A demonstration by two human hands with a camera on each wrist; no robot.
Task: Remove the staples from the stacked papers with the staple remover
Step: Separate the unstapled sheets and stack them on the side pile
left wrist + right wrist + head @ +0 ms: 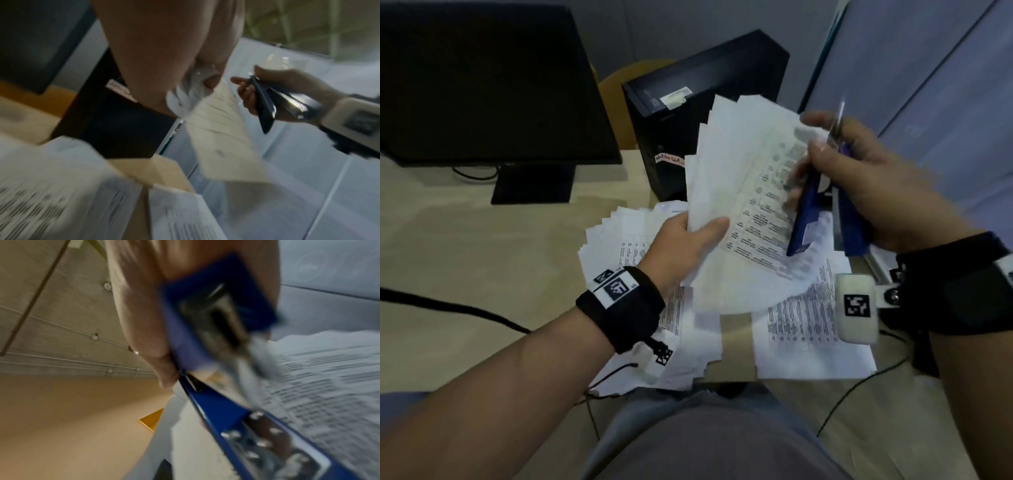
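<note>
The left hand (685, 240) is pinching the fanned papers (743, 192) upright by their lower edge; the right hand (866, 185) is gripping the blue staple remover (804, 219) just right of them, touching their top corner.

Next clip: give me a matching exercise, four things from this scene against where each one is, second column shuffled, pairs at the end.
1. staple remover
2. fanned paper stack
3. monitor
4. computer tower

A. standing on the desk's far left
B. gripped in the right hand
C. upright behind the lifted sheets
D. held up by the left hand

Pairs: 1-B, 2-D, 3-A, 4-C
</note>
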